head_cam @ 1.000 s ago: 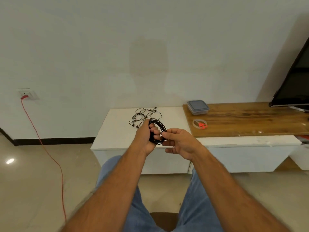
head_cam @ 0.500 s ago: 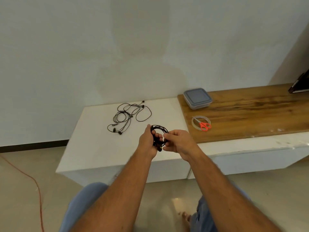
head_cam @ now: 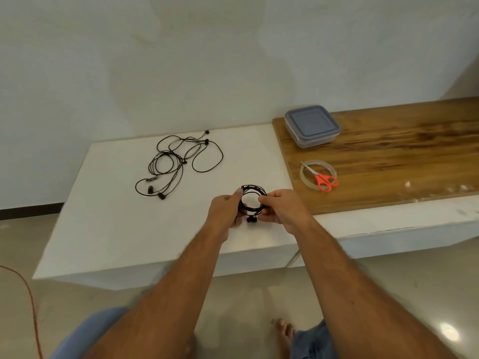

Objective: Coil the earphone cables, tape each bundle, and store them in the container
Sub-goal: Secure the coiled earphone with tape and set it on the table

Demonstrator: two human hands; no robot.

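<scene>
Pale wall (head_cam: 181, 60), glossy, perhaps tiled floor (head_cam: 246, 301), white bench (head_cam: 108, 229).

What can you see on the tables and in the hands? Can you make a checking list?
Surface: a white table joined on its right by a wooden top.
Job's things: coiled earphone cable held over the white table; loose earphone cables tangled on it; closed container, tape roll and orange scissors on the wooden top, scissors lying across the roll.
Clutter: nothing seen.
Grippers: left hand and right hand each grip a side of the coil.
Cables: an orange cord runs across the floor at left.
Surroundings: plain pale wall, shiny floor, the person's knees and a bare foot.
</scene>
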